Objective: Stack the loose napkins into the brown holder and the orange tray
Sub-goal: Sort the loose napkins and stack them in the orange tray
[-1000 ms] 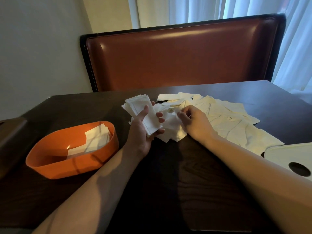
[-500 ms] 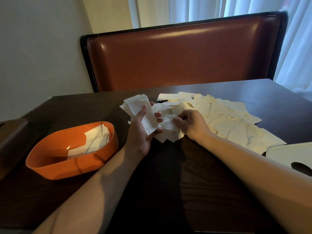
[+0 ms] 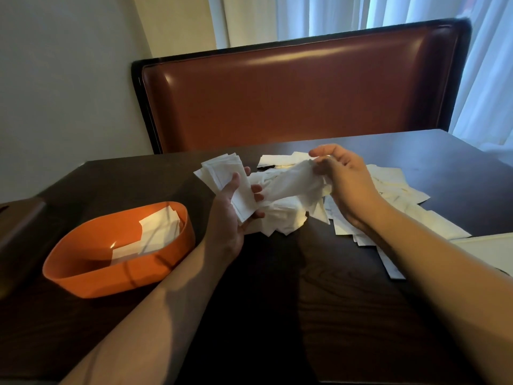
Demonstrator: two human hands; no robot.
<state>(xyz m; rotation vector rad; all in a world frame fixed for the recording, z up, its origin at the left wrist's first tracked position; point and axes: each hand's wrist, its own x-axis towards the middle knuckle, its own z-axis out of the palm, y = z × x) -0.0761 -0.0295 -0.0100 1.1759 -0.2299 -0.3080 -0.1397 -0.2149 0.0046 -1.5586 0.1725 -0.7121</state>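
Between right-hand fingers (image 3: 323, 162), one napkin (image 3: 294, 184)

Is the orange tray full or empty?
Neither: the orange tray holds a few white napkins at its far end, and the rest of its floor is bare.

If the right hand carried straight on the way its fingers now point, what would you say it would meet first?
The right hand, pinching a napkin, points left toward the left hand. It would probably meet the napkin stack held there first, though depth is unclear.
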